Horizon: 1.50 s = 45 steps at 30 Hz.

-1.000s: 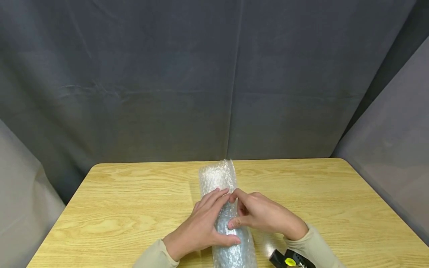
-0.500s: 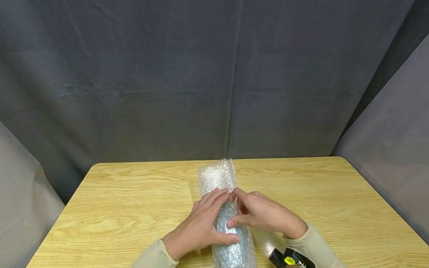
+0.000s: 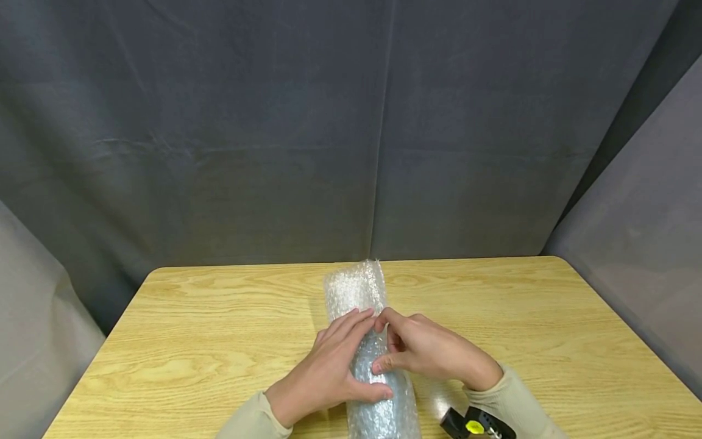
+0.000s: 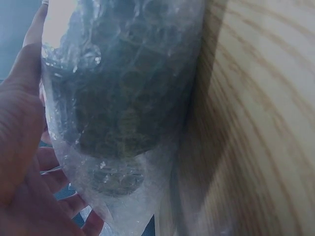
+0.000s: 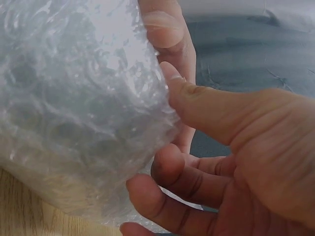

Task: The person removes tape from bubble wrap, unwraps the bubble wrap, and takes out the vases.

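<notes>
Dark curtain: A grey-blue cloth (image 3: 274,134) hangs behind the scene, a seam running down near its middle, with paler cloth (image 3: 636,244) at the right.
Wooden table: The light, grained tabletop (image 3: 192,341) has rounded far corners and stands before the curtain.
Bubble-wrapped bundle: A long, clear-plastic bundle (image 3: 364,366) lies lengthwise on the table at the near centre, one end close to the far edge, the other running out of the head view at the bottom.
Inside the wrap: A dark, rounded object (image 4: 118,108) shows through the plastic from the left wrist; what it is cannot be made out.
Left hand: A person's left hand (image 3: 329,369) rests across the bundle, fingers extended and thumb spread wide, gripping nothing.
Right hand: The right hand (image 3: 425,347) works close beside it, thumb and bent forefinger touching the wrap with a narrow gap between them; whether they pinch the plastic cannot be told.
Sleeves: Beige cuffs (image 3: 512,405) end at both wrists.
Wrist device: A black unit with a yellow spot (image 3: 477,424) sits at the right cuff.
</notes>
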Tool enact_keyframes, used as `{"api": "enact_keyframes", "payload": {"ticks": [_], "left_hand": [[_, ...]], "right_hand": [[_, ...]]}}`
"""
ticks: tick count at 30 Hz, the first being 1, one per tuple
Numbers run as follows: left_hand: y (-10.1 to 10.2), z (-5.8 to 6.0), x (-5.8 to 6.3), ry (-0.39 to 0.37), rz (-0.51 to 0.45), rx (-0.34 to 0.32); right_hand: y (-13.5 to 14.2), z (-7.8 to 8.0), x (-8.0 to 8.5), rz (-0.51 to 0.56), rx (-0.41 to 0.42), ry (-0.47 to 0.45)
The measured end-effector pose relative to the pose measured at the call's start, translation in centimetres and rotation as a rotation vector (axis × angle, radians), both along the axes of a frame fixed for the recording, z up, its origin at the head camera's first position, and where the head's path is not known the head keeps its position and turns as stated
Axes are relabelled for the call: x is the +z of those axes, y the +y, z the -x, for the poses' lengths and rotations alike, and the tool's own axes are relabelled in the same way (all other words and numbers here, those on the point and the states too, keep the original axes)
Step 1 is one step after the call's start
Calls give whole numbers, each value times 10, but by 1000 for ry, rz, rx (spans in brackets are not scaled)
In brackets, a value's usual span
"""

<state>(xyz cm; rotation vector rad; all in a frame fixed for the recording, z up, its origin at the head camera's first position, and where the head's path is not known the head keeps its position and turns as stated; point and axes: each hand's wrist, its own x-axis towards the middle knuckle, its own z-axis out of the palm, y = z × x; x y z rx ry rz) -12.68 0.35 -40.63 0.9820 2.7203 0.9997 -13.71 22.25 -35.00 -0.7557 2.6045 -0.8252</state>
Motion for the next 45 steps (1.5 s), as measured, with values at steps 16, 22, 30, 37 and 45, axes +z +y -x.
{"api": "enact_keyframes", "payload": {"ticks": [16, 22, 30, 37, 45], "left_hand": [[0, 1, 0, 8, -6, -2], [0, 1, 0, 20, 6, -3], [0, 1, 0, -5, -6, 0], [0, 1, 0, -15, -9, -12], [1, 0, -1, -18, 7, 4]], "right_hand": [[1, 0, -1, 6, 19, 19], [1, 0, -1, 14, 20, 11], [3, 3, -4, 41, 20, 52], [0, 9, -12, 77, -32, 165], [-5, 8, -16, 70, -71, 266]]}}
